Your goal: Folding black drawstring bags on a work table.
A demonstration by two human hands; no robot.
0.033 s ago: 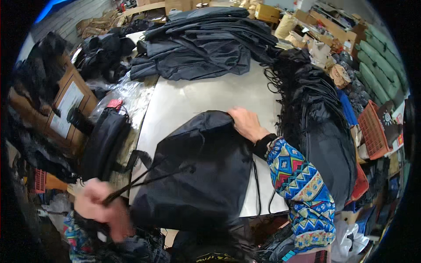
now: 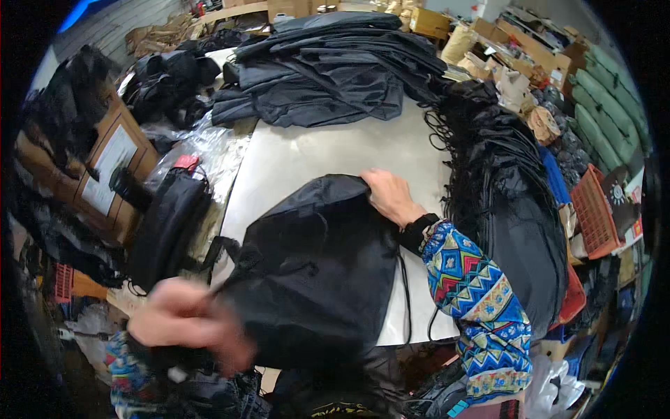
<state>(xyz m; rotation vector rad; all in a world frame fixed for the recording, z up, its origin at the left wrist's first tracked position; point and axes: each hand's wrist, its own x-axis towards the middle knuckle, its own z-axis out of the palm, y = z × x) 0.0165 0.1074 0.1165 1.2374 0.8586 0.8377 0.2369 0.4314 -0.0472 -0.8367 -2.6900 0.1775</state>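
I am watching a person whose right hand [image 2: 393, 199] is pinching the far right corner of a black bag [image 2: 314, 258]. The bag is lying on the white table [image 2: 286, 153], spreading left from those fingers and back toward the person. A thin black cord [image 2: 407, 300] is hanging by the bag's right side, nearer to the person than the right fingers.

The left hand [image 2: 188, 325] is looking blurry, and its fingers are bending. It is sitting at the bag's near left corner. I cannot tell if those fingers are holding anything.

Straight past the right fingers, at the far end of the table, a big black stack [image 2: 328, 80] is lying in folds. Just to the right of the same fingers, a long black pile [image 2: 516, 209] is resting, and lots of loopy strings are sticking out of it. Farther right, a red basket [image 2: 593, 213] is leaning.

Beyond the left fingers, a black pouch [image 2: 167, 227] is lying at the table's left side. Past that, a brown box [image 2: 129, 164] is standing, and shiny clear plastic [image 2: 209, 143] is lying near it. A bright patterned sleeve [image 2: 478, 300] is covering the right arm.
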